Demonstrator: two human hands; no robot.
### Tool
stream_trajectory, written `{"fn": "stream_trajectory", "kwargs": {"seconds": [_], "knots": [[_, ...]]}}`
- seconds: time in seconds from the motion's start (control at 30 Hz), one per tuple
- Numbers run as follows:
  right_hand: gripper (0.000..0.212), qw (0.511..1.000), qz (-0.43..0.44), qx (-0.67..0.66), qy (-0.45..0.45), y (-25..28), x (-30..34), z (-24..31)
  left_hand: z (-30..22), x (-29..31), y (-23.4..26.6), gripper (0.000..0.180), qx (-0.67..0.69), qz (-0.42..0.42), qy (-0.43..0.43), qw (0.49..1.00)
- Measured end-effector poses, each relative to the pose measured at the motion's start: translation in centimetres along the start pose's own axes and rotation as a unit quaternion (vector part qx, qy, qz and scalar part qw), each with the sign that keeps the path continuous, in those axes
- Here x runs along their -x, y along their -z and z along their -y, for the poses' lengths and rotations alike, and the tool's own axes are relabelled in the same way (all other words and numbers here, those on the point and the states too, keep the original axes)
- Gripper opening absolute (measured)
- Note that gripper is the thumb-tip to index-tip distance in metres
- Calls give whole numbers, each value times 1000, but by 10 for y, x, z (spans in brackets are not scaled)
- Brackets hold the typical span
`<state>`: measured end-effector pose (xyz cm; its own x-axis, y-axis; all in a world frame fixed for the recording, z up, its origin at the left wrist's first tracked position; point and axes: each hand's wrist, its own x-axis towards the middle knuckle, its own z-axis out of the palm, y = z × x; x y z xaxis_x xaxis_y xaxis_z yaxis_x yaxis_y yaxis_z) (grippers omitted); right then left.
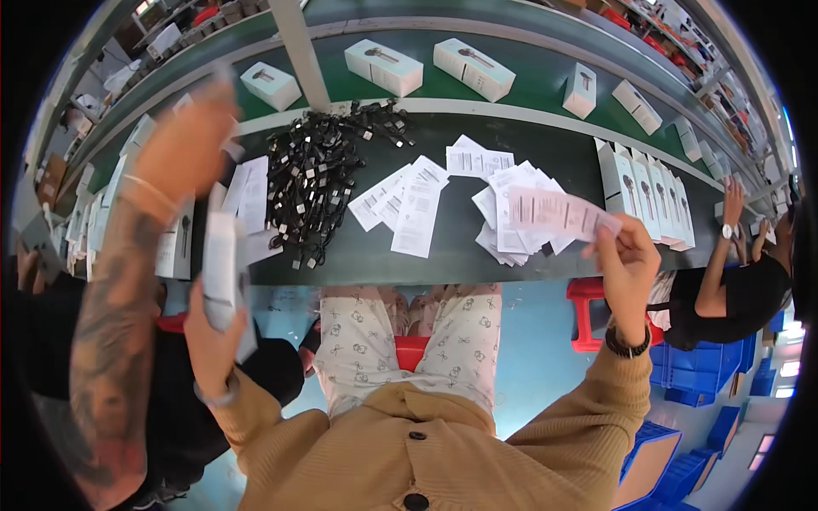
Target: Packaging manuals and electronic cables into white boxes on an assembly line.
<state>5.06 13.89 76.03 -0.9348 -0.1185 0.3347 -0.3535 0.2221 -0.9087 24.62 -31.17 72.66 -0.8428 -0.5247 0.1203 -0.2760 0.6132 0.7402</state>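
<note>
My left hand (213, 345) is closed around a narrow white box (221, 268), held upright at the table's near edge. In my right hand (629, 264) a printed paper leaflet (554, 213) is pinched by one end between thumb and fingers. The leaflet stretches leftward above a loose pile of similar leaflets (511, 243) on the dark green table (358, 264). More leaflets (417, 213) lie fanned out left of that pile. Beyond my left hand, a heap of black cables (311, 179) with metal plugs covers part of the table.
Another person's arm (119, 315) reaches in from the left, its hand (187, 136) blurred. White boxes (383, 68) stand on the green belt behind a metal rail. A row of boxes (622, 183) stands at right. Another person (724, 289) sits farther right, near blue crates (699, 366).
</note>
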Motion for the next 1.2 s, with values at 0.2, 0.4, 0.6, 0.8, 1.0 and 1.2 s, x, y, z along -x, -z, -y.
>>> {"fn": "stream_trajectory", "kwargs": {"seconds": [0.2,0.4,0.6,0.8,1.0,1.2], "knots": [[16,996,82,-38,-16,-14,38,34,16,70,-44,81,388,214,62,894],[26,940,271,63,197,-64,28,65,3,67,-99,82,375,349,1,859],[21,885,364,87,278,-112,38,49,-4,62,-110,86,369,408,-2,835],[25,899,343,117,245,-123,16,46,20,64,-112,84,365,378,1,851],[19,872,390,80,285,-176,3,38,22,61,-119,84,420,372,34,827],[33,878,290,360,124,-277,-96,-37,44,66,-131,89,457,318,10,831]]}}
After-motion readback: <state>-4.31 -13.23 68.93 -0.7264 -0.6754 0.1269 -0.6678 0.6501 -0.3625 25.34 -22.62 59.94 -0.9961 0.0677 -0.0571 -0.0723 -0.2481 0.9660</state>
